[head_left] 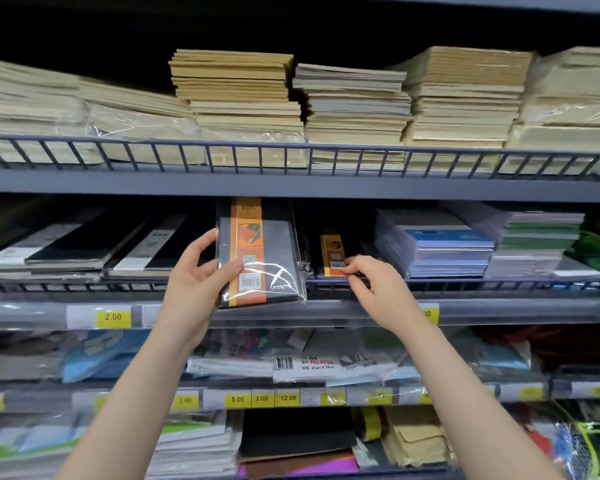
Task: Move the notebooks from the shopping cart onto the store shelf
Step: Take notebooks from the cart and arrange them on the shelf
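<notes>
Store shelf (291, 308), seen from the front, with several tiers behind low wire rails. The left hand (201, 271) grips a wrapped black notebook (260, 251) with an orange band by its left edge, thumb on the cover and fingers curled behind; the notebook stands tilted over the rail (465, 284) of the middle tier, its lower end in front of the rail and its top under the tier above. The right hand (371, 282) pinches the near end of a second notebook (331, 254), which lies flat on the same tier just right of the first. On this tier lie black pads (77, 251) at left and blue and green stacks (465, 244) at right. The tier above holds tan paper stacks (243, 95). Yellow price tags (113, 317) line the shelf edges; lower tiers hold bagged paper goods (302, 362).
</notes>
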